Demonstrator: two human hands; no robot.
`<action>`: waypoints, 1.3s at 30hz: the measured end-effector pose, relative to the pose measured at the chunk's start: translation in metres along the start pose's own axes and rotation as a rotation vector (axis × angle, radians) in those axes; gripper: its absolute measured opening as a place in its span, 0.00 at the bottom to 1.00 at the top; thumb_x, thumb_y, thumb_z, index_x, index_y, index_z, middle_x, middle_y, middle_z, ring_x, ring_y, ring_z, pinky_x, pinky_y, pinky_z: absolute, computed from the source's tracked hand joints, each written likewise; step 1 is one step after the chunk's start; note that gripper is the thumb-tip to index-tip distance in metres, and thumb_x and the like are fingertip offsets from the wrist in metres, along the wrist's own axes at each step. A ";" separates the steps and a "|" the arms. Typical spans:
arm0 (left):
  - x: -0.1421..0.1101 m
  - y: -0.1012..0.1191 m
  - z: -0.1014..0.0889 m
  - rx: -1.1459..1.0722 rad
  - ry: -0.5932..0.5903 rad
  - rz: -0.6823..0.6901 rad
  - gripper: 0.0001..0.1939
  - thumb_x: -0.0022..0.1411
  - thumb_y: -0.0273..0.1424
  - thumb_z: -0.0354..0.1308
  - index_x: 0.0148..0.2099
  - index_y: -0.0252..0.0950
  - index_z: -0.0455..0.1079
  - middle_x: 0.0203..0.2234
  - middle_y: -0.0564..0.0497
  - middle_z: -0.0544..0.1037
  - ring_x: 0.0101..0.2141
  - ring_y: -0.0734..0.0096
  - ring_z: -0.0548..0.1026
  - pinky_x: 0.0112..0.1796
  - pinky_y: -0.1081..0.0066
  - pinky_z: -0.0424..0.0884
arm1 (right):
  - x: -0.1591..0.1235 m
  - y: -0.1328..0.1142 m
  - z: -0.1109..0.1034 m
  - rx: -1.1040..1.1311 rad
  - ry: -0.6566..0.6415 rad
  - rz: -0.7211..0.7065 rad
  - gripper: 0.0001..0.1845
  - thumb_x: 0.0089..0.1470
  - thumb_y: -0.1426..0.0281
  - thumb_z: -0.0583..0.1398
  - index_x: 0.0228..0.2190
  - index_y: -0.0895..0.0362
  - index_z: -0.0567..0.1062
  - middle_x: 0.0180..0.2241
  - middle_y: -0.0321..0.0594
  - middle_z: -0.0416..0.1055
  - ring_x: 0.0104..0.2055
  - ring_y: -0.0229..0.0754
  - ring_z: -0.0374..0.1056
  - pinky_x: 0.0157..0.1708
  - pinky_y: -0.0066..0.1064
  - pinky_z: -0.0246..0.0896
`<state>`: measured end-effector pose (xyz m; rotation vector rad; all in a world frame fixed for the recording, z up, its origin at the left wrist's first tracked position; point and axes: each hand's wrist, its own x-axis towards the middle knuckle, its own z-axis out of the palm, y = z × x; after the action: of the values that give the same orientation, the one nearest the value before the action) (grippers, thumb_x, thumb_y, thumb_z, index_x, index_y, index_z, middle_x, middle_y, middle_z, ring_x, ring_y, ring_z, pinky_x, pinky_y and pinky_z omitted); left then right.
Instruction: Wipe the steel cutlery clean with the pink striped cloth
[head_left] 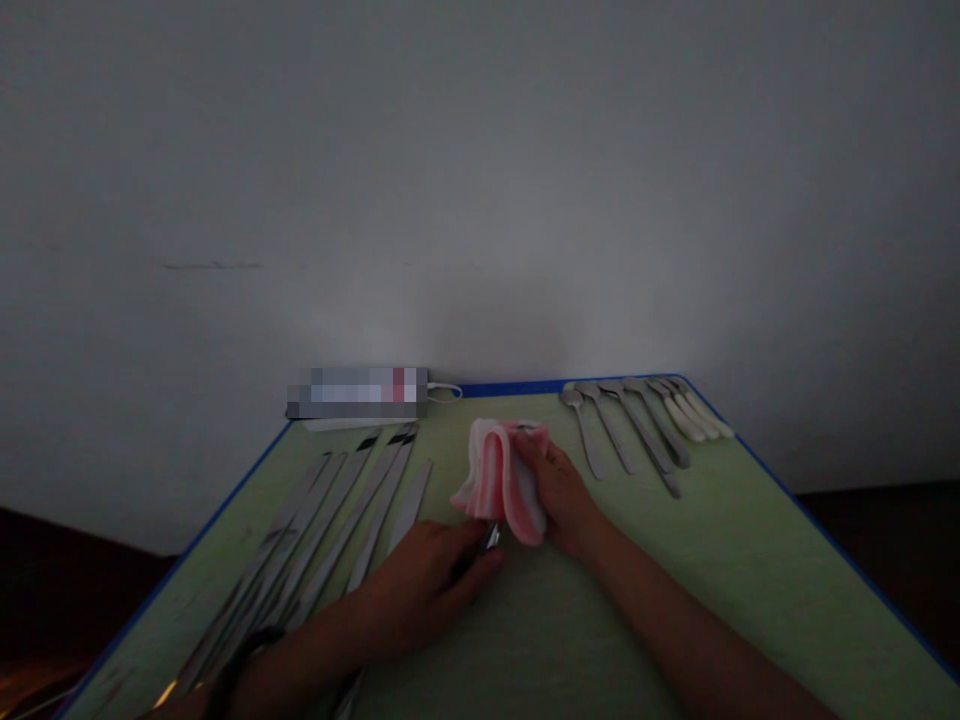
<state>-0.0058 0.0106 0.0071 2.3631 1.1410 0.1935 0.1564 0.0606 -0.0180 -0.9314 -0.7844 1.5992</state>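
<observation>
My left hand (431, 585) is closed around a shiny metal utensil (493, 537), of which only a short piece shows; its kind is hidden by my fingers and the cloth. A folded pink-and-white striped cloth (495, 470) wraps the upper part of that utensil. Gripping the cloth from the right side is my right hand (562, 490), thumb on top and fingers closed. Both hands are above the middle of the table. Just left of my left hand lies a metal knife (409, 505).
Several long metal knives (322, 540) lie side by side on the left of the pale green table (675, 590). Several spoons (615, 420) and white-handled pieces of cutlery (690, 412) are at the back right. A blurred-out box-like object (360, 393) with a white cable (448, 391) sits against the wall.
</observation>
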 end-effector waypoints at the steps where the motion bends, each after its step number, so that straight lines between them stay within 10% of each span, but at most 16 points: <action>1: 0.000 0.000 0.000 -0.001 0.005 0.005 0.14 0.66 0.37 0.42 0.37 0.35 0.65 0.25 0.51 0.72 0.25 0.72 0.69 0.28 0.73 0.64 | 0.000 0.000 0.000 -0.001 -0.005 -0.004 0.17 0.44 0.56 0.61 0.32 0.56 0.74 0.26 0.35 0.72 0.27 0.36 0.64 0.29 0.27 0.57; 22: -0.002 -0.002 0.001 -0.052 -0.001 0.005 0.17 0.67 0.38 0.41 0.37 0.35 0.66 0.27 0.51 0.73 0.27 0.71 0.70 0.30 0.72 0.65 | 0.001 0.003 -0.004 -0.074 -0.033 0.005 0.12 0.38 0.69 0.62 0.30 0.56 0.73 0.27 0.34 0.72 0.27 0.37 0.65 0.29 0.29 0.59; 39: 0.000 0.000 0.000 -0.027 0.048 0.032 0.14 0.66 0.36 0.43 0.35 0.34 0.65 0.26 0.51 0.72 0.26 0.70 0.69 0.28 0.72 0.63 | -0.002 -0.001 0.003 -0.021 0.027 0.062 0.24 0.42 0.49 0.60 0.29 0.58 0.74 0.24 0.37 0.71 0.25 0.36 0.63 0.27 0.28 0.57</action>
<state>-0.0060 0.0101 0.0066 2.3655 1.1161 0.2761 0.1545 0.0587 -0.0148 -0.9985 -0.7613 1.6318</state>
